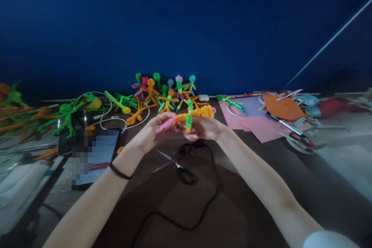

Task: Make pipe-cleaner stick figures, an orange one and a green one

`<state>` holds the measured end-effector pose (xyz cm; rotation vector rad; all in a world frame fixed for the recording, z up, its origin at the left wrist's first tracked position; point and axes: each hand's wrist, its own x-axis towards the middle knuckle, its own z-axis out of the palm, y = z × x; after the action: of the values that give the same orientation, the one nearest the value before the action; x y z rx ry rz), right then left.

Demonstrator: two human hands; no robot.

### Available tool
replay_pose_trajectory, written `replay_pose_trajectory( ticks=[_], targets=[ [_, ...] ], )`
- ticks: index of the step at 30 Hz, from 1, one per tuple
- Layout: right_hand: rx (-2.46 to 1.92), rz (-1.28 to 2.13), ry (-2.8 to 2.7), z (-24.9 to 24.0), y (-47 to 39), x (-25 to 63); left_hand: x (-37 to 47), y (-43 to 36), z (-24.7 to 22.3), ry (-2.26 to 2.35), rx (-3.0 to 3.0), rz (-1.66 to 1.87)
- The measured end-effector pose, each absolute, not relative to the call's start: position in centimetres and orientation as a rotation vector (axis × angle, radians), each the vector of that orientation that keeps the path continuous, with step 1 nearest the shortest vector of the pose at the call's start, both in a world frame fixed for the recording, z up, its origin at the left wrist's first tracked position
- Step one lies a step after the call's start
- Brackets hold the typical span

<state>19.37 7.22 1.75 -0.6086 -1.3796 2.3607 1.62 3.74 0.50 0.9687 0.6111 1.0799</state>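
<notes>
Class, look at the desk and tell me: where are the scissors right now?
In the head view, the scissors lie open on the desk, just below the two hands, with the black cable to their right.

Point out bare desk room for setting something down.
Bare desk: below the scissors, inside the curve of the black cable; and between that cable and the right forearm. Crowded: along the blue wall, with fuzzy figures, and around the phone.

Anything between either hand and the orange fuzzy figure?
Nothing visible. The left hand is already on the orange figure near its pink end, and the right hand has it by the thick coil. The open scissors and black cable lie on the table below, not in between.
</notes>
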Motion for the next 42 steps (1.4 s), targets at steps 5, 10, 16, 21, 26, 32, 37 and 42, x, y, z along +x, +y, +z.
replay_pose_trajectory(
  ticks=[5, 10, 16, 21, 26, 32, 37, 42],
  targets=[
    [-0.883, 1.341, -1.693, 1.9, 6.6, 18.8, 2.1, 4.1, 0.8, 0.693, 0.61, 1.197],
    [-0.777, 0.167, -2.004, 1.3, 6.3, 18.8, 2.1, 4.3, 1.2, 0.802, 0.364, 1.223],
    [-0.594, -0.346, -2.176, 0.2, 6.8, 18.8, 2.1, 4.2, 0.8, 0.799, 0.368, 1.125],
    [-0.619, -0.348, -2.166, 0.0, 7.2, 18.9, 2.4, 3.8, 1.3, 0.868, 0.378, 1.035],
    [-0.623, -0.33, -2.21, 0.3, 7.2, 19.1, 2.5, 3.6, 1.5, 0.847, 0.414, 0.904],
    [-0.646, -0.279, -2.218, -0.2, 7.4, 19.1, 2.4, 3.8, 1.2, 0.824, 0.468, 0.946],
    [-0.7, -0.141, -2.229, -0.6, 7.4, 18.8, 1.9, 4.2, 0.7, 0.808, 0.604, 1.017],
    [-0.758, 0.406, -2.141, 0.4, 6.9, 18.7, 1.0, 4.3, 0.5, 0.724, 0.803, 1.026]
  ],
)
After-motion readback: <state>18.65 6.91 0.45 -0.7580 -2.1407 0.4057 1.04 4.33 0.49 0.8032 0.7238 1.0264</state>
